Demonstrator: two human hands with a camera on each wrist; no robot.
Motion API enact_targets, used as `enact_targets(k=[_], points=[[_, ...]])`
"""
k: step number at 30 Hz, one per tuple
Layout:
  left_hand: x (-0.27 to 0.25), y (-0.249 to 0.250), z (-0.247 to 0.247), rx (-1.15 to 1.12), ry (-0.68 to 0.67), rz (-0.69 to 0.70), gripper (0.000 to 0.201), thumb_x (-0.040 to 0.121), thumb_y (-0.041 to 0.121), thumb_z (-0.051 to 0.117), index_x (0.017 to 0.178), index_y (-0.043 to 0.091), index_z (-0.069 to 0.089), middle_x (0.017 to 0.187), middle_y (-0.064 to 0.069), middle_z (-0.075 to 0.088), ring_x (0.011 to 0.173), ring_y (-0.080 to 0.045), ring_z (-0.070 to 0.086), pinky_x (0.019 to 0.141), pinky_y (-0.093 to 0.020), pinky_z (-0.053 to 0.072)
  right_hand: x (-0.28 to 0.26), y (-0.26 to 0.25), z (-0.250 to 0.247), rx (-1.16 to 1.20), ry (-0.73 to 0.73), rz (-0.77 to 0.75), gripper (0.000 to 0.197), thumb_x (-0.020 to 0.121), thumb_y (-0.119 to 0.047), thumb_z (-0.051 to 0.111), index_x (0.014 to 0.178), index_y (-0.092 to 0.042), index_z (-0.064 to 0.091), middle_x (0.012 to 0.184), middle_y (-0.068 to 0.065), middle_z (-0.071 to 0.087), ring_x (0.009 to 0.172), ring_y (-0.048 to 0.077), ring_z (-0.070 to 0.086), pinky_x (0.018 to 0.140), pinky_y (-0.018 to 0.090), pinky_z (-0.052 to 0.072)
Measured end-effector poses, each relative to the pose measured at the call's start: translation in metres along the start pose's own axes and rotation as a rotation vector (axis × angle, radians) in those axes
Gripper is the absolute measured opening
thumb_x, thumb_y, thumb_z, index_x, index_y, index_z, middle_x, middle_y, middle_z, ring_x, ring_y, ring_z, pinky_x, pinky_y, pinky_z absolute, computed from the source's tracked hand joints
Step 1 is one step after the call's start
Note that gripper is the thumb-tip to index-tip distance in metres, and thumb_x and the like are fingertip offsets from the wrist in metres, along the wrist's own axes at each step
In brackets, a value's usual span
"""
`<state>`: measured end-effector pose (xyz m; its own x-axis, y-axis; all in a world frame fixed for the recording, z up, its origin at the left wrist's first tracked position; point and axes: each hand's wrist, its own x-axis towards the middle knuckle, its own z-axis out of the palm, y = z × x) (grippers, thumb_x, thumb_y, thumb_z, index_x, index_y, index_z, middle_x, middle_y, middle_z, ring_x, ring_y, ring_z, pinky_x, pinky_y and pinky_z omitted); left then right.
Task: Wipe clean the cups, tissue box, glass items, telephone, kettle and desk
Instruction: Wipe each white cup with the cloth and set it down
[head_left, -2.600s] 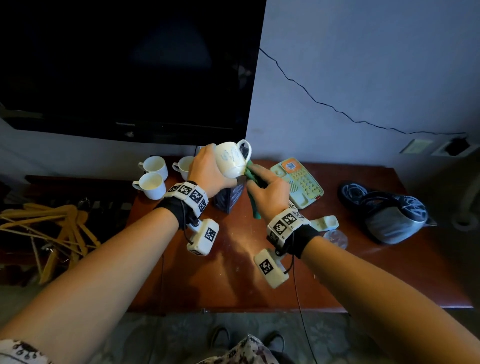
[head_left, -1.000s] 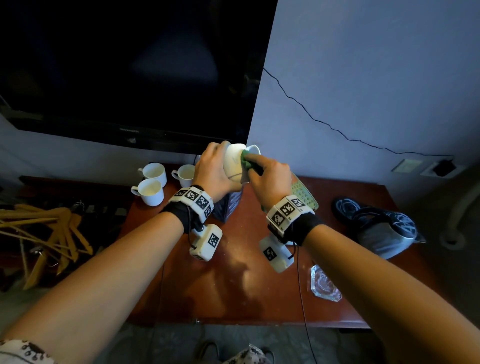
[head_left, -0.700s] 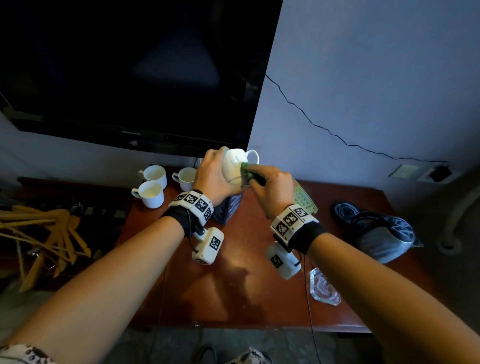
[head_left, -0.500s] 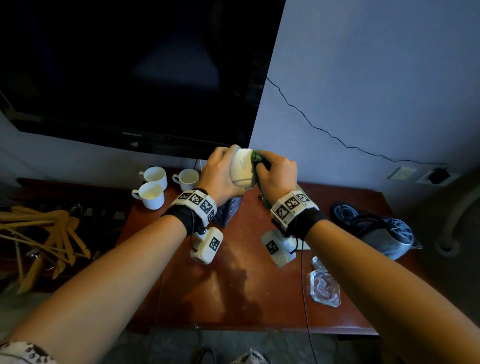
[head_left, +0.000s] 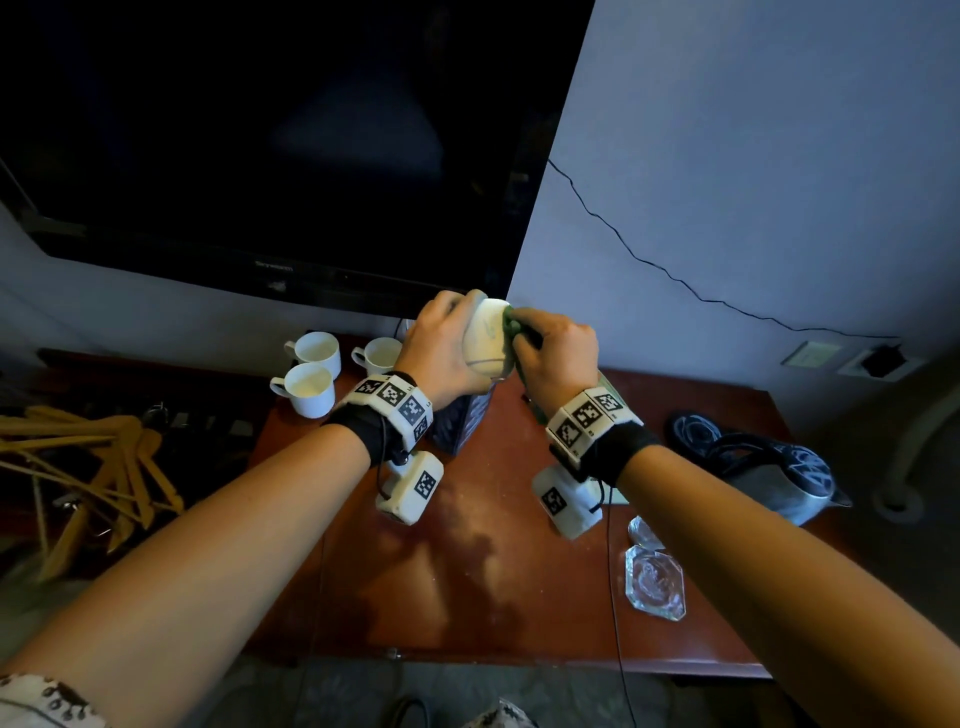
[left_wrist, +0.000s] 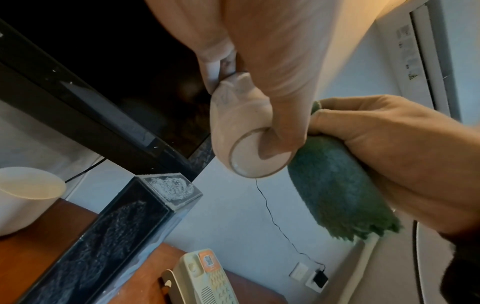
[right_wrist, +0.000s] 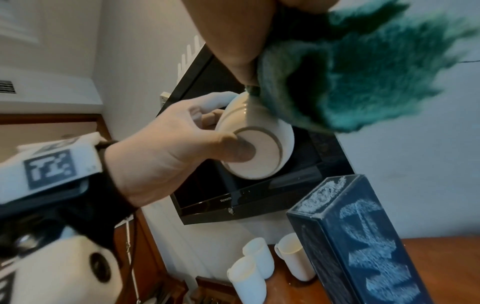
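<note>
White ceramic, the cup (head_left: 485, 340) is being gripped aloft by the left hand (head_left: 441, 348) above the reddish tabletop (head_left: 493, 571) while the right hand (head_left: 558, 353) is clutching the green cloth (head_left: 511, 327) against it; cup-wiping is judged under way.

Seen from the left wrist, the dusty tissue box (left_wrist: 109, 236) and telephone (left_wrist: 205, 275) are waiting below.

From the right wrist, three cups (right_wrist: 257, 265) are standing beneath a dark television (right_wrist: 233, 197); setting this one down is probably called for next.
</note>
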<state>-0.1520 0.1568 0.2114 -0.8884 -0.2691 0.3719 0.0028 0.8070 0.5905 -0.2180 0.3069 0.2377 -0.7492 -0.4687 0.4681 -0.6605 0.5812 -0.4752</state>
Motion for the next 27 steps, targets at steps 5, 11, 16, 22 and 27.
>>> enact_targets(k=[5,11,16,22,27], points=[[0.002,-0.008,-0.005,-0.075,0.035,-0.092,0.092,0.054,0.035,0.091,0.135,0.014,0.051,0.125,-0.009,0.051,0.111,-0.031,0.054,0.085,-0.044,0.05,-0.016,-0.007,0.001,0.021,-0.02,-0.14,0.026,0.075,-0.007,0.068,0.098,-0.015,0.077,0.093,0.005,0.075,0.085,0.027,0.068,0.076,0.034,0.053],[0.004,-0.017,-0.008,-0.065,-0.051,-0.068,0.098,0.054,0.035,0.092,0.139,0.013,0.047,0.126,-0.008,0.047,0.116,-0.031,0.047,0.091,-0.045,0.047,0.002,0.0,0.003,0.183,0.055,-0.013,0.033,0.078,-0.003,0.062,0.106,-0.016,0.075,0.101,0.001,0.074,0.093,0.016,0.067,0.087,0.028,0.052],[0.006,-0.013,-0.011,-0.092,-0.045,-0.018,0.104,0.056,0.034,0.094,0.145,0.014,0.044,0.13,-0.01,0.048,0.119,-0.029,0.048,0.094,-0.042,0.046,0.017,-0.005,0.011,0.171,0.031,-0.091,0.038,0.079,0.001,0.062,0.112,-0.015,0.073,0.111,0.002,0.073,0.103,0.02,0.067,0.093,0.039,0.053],[0.003,-0.017,-0.016,-0.102,-0.031,-0.024,0.096,0.056,0.03,0.094,0.14,0.012,0.051,0.128,-0.011,0.05,0.114,-0.03,0.052,0.087,-0.034,0.044,-0.004,0.0,0.013,0.092,-0.029,-0.225,0.034,0.078,-0.002,0.073,0.108,-0.018,0.076,0.109,0.001,0.074,0.101,0.02,0.068,0.092,0.032,0.053],[0.002,-0.009,-0.018,-0.098,-0.068,-0.01,0.105,0.057,0.038,0.091,0.147,0.011,0.044,0.134,-0.009,0.048,0.121,-0.026,0.048,0.094,-0.033,0.042,0.022,-0.001,0.013,0.097,0.051,-0.214,0.036,0.076,0.0,0.066,0.107,-0.015,0.076,0.107,0.002,0.074,0.098,0.023,0.07,0.088,0.041,0.056]])
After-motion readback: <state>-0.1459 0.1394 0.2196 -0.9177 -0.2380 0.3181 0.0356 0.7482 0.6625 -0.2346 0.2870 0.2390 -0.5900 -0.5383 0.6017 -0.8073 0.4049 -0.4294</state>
